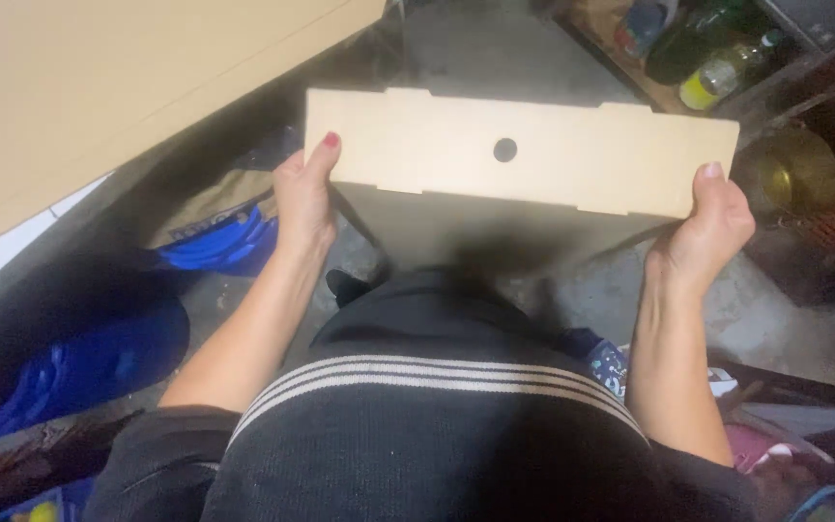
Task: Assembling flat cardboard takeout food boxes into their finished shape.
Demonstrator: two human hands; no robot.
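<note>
1. Two hands grip one pale wooden panel, with a round hole and notched edges, level above the concrete floor: left hand and right hand clasp opposite ends.
2. Bottles stand in a crate, upper right.
3. Large board and blue bags lie left.

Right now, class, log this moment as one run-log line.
left hand: grips left end of wooden panel | right hand: grips right end | panel: held level above concrete floor, round hole at centre
</note>
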